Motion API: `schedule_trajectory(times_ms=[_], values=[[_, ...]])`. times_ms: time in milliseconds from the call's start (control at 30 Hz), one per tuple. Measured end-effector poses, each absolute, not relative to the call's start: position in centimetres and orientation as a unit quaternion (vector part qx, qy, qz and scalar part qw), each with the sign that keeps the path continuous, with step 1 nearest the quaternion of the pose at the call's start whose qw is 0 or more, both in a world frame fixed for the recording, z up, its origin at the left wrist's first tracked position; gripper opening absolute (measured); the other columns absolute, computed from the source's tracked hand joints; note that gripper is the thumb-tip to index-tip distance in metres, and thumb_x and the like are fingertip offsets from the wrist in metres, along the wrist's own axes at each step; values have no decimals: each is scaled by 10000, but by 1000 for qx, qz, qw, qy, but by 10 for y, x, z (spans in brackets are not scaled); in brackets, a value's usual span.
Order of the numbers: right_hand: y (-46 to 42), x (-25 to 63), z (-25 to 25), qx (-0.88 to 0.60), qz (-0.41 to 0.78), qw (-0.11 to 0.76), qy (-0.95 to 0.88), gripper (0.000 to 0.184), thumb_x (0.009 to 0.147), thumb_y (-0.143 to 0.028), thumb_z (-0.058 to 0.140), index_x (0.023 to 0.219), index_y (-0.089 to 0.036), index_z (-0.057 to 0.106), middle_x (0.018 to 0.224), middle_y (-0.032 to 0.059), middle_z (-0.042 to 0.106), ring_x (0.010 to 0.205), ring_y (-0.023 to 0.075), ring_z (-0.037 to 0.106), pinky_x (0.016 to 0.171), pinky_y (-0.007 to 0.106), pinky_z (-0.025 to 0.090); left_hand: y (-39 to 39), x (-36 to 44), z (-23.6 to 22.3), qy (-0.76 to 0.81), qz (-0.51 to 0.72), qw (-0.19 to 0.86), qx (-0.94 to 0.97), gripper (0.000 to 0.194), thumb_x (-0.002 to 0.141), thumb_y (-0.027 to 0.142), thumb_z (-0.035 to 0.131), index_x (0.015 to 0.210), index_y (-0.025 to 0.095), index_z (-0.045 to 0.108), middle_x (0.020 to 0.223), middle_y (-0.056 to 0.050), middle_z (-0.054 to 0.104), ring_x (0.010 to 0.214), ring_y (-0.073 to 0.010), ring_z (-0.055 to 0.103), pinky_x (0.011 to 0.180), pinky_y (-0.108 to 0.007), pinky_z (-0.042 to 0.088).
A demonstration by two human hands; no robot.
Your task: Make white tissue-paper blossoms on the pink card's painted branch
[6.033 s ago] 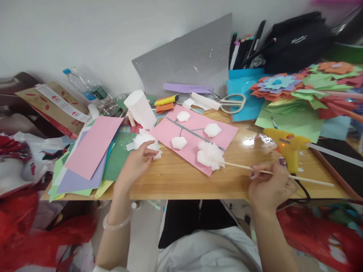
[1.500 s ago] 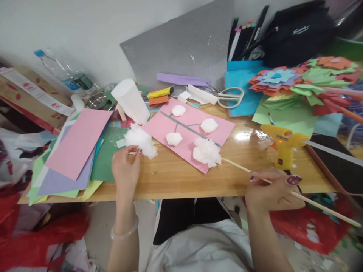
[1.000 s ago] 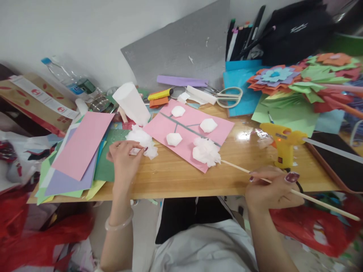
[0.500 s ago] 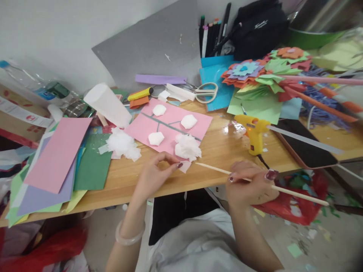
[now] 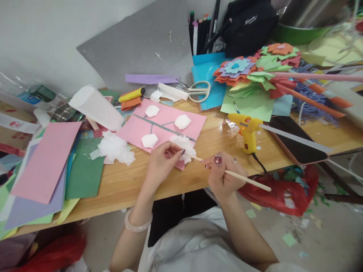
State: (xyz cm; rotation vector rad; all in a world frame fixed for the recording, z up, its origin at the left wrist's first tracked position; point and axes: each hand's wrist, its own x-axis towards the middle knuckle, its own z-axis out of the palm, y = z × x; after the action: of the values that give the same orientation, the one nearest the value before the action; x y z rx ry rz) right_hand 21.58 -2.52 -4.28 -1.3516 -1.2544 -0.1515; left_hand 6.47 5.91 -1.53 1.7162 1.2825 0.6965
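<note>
Four white paper blossoms (image 5: 182,121) sit on the pink card (image 5: 167,113), which lies tilted on the wooden desk (image 5: 127,181). With twelve toward the wall, three are smooth and faceted, at eleven, between two and three, and at eight. The fourth, at four o'clock, is a ragged ruffle of thin layers (the left hand partly covers it). A gray-green branch is drawn from ten to four, with side twigs reaching the smooth ones.

The right hand (image 5: 227,173) grasps a pale wooden stick (image 5: 249,179), its tip at the ruffled blossom. The left hand (image 5: 161,164) has thumb and forefinger pinched together at that tip; what is between them is too small to tell.

From the card, a fluffy heap of white paper pieces (image 5: 115,147) lies between eight and nine o'clock, with a green sheet (image 5: 85,170) and stacked colored paper (image 5: 47,162) farther out. A white paper tube (image 5: 96,107) leans toward ten, scissors (image 5: 200,91) lie between one and two, and a yellow glue gun (image 5: 248,128), orange light glowing, stands at three.
</note>
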Motion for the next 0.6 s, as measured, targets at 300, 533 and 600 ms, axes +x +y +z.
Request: schedule_trajectory(times_ms=[300,533,600], values=[[-18,217,-40,-613,-85,558,-553,381,989,-281,485,682,-212,699,528,-8,615,497,112,583,532,244,423,43,41,-27,493,276,249,787,233,917,163,507,1067,196,683,1143,-80,724,1074,-225,663,946,-396,531],[-2,211,-30,-649,-81,510,-559,458,999,-337,480,595,-199,645,503,-7,589,482,102,558,525,251,395,27,29,-51,461,262,149,835,432,924,79,415,1292,158,625,1351,-113,666,1279,-256,608,1124,-459,464],[7,207,-28,-651,-121,482,-575,470,1000,-329,487,569,-196,620,495,-9,589,469,97,534,509,262,352,26,28,-51,477,258,172,822,505,922,61,391,1391,166,545,1384,-109,645,1276,-236,614,1120,-431,473]])
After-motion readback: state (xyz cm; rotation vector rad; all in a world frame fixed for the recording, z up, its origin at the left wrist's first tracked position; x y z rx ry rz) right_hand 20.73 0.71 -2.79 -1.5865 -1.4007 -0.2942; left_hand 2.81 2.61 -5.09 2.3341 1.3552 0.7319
